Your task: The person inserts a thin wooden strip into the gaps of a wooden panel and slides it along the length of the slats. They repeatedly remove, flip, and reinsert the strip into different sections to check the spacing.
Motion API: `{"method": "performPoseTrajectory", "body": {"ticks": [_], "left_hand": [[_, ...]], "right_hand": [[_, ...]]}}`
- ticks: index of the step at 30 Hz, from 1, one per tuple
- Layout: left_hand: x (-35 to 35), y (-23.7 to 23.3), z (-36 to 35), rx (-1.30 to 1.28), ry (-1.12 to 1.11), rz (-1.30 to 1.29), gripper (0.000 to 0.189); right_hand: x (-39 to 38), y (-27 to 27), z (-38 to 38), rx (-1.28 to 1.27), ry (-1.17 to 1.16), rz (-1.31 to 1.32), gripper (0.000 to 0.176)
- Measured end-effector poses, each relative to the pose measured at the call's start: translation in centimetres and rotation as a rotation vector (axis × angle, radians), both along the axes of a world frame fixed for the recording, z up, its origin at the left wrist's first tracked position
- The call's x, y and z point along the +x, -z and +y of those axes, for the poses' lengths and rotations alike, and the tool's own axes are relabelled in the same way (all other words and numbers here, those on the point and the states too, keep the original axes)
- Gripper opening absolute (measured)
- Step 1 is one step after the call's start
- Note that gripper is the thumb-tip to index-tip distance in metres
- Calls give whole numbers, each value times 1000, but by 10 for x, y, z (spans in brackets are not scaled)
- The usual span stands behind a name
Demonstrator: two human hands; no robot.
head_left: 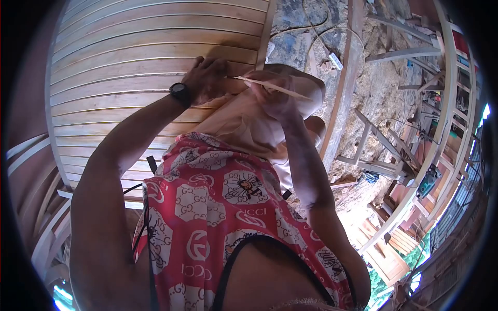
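Observation:
My right hand (271, 96) is closed on a thin, pale strip of wood (288, 91), which tapers to a point at its far right end. The strip's other end points toward my left hand (206, 80), a short gap away. With a black watch (180, 92) at its wrist, that hand is low over the slatted wooden panel (129, 65), fingers bent and blurred. I cannot tell whether it grips anything. My bent legs in light trousers (228, 122) rest on the panel just below both hands.
Beyond the panel's right edge, a cable runs to a white socket block (335, 61) on the littered ground. A wooden beam (343, 93) lies alongside. Farther right are a wooden trestle (381, 147), timber frames and a green power tool (428, 181).

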State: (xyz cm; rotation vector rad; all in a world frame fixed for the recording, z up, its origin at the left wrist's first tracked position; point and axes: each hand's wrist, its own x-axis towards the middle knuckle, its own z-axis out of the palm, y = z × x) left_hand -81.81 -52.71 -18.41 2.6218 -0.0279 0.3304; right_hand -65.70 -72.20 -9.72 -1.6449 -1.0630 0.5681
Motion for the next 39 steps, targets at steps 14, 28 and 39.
{"method": "performPoseTrajectory", "body": {"ticks": [14, 28, 39], "left_hand": [[0, -12, -10, 17, -38, 50, 31], [-1, -4, -30, -65, -78, -50, 27], [-28, -26, -21, 83, 121, 141, 42]], "right_hand": [[0, -17, 4, -155, -14, -230, 13], [-2, -63, 4, 1, 128, -334, 15], [0, -73, -58, 2, 312, -259, 20]]}}
